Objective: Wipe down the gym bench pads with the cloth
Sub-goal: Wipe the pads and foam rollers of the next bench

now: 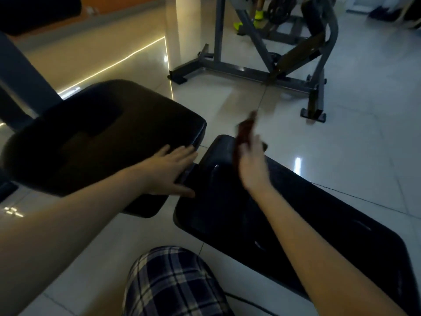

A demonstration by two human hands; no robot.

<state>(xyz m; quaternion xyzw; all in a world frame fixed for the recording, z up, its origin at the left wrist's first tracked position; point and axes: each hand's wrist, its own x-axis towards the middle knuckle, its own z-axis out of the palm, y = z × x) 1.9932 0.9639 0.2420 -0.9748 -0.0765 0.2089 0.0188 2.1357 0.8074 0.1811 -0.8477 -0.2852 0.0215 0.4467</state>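
Observation:
Two black bench pads fill the middle. The raised pad (102, 133) is on the left; the long flat pad (307, 224) runs to the lower right. My left hand (169, 169) lies flat with straight fingers on the near right edge of the raised pad. My right hand (251, 165) hovers above the far end of the flat pad and holds a dark red cloth (243, 135), which hangs blurred from its fingers.
A grey steel machine frame (250, 69) stands on the pale tiled floor beyond the pads. A person's yellow shoes (258, 15) show behind it. My checked trouser leg (173, 283) is at the bottom. A white pillar (184, 30) rises at the back.

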